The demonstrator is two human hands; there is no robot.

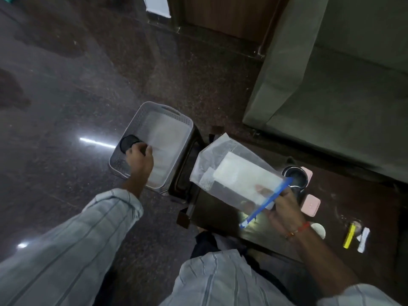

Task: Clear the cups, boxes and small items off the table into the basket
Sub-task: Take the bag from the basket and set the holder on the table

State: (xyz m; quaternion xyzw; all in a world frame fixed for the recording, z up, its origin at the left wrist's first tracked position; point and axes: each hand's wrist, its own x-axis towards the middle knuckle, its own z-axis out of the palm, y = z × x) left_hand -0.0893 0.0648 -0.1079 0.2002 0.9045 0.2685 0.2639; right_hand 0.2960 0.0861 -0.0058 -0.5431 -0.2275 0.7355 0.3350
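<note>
My left hand (138, 159) was down inside the white perforated basket (176, 115), grip curled on a round black lid-like item (129, 143) at the basket's near-left corner. My right hand (280, 208) pinched the blue zip edge of a clear zip bag (234, 173) with a white box inside, held over the dark counter (220, 215) just right of the basket. The bag's long axis pointed from my right grip up-left toward the basket, so the right hand was the one to carry it in. Right of the basket on the counter: a black cup (294, 175), two pink cases (310, 205), a yellow clip (349, 236). The floor (77, 85) was polished dark stone; a grey-green sofa (331, 85) stood beyond the counter.
</note>
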